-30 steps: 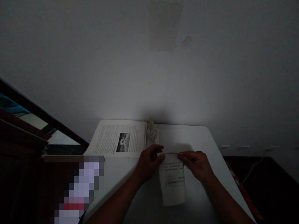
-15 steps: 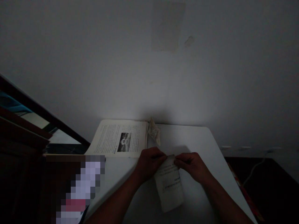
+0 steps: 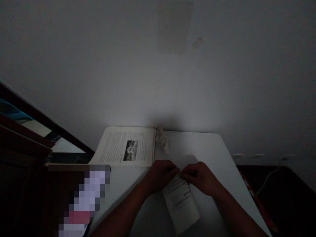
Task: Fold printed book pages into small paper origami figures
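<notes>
A strip of printed paper (image 3: 181, 205) hangs down toward me over the white table (image 3: 197, 141). At its upper end, my left hand (image 3: 161, 174) pinches the left corner between thumb and fingers. Close beside it, my right hand (image 3: 198, 176) pinches the same end from the right, the fingertips of both hands almost touching. Both hands hide the paper's top edge. Beyond my hands stands a small folded paper piece (image 3: 162, 140), printed and pointed at its ends, beside an open book (image 3: 113, 144) with a dark picture on its page.
Behind the table rises a pale wall (image 3: 123, 82) with a faded patch. A dark slanted rail (image 3: 49, 121) is at the left, above a blurred-out area (image 3: 86, 197). On the right, a white cable (image 3: 268, 179) hangs near the floor.
My fingertips have drawn closer together at the paper's upper end. The strip's lower end has swung to the right and it lies more slanted.
</notes>
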`<state>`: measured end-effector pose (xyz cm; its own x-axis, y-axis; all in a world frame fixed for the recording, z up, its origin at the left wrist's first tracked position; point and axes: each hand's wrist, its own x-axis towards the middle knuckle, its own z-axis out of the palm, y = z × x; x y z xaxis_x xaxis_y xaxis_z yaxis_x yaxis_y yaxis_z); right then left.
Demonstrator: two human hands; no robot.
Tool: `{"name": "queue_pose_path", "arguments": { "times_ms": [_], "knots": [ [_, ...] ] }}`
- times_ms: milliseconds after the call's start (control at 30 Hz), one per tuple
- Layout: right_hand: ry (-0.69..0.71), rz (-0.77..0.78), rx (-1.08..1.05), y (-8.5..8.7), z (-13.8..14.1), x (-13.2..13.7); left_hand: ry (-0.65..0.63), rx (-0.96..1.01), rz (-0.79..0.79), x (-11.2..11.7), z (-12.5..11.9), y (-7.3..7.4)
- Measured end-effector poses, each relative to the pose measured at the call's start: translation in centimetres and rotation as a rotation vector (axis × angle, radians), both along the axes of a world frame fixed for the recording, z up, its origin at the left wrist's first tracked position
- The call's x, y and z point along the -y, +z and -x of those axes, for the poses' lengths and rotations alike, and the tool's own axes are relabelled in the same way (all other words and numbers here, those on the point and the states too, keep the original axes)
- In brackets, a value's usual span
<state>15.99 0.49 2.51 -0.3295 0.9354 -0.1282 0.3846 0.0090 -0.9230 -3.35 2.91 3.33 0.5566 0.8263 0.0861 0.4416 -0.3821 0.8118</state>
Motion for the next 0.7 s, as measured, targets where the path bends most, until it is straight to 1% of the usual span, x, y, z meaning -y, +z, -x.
{"name": "queue_pose_path", "arguments": {
  "times_ms": [100,267,367,533,700],
  "knots": [
    [0.003,0.051,-0.009,0.2,0.1,-0.1,-0.003,-0.034,-0.058,0.2,0.0,-0.3],
    [0.021,0.129,-0.038,0.1,0.0,-0.3,0.038,-0.090,-0.098,0.2,0.1,-0.8],
    [0.017,0.150,0.021,0.1,-0.1,-0.3,0.044,-0.176,-0.147,0.0,0.0,-1.2],
    [0.048,0.123,0.131,0.2,-0.2,-0.2,0.039,-0.332,-0.234,-0.2,-0.2,-1.6],
    [0.048,0.063,0.235,0.1,-0.1,-0.6,-0.017,-0.485,-0.304,-0.5,-0.3,-1.7]
  ]
}}
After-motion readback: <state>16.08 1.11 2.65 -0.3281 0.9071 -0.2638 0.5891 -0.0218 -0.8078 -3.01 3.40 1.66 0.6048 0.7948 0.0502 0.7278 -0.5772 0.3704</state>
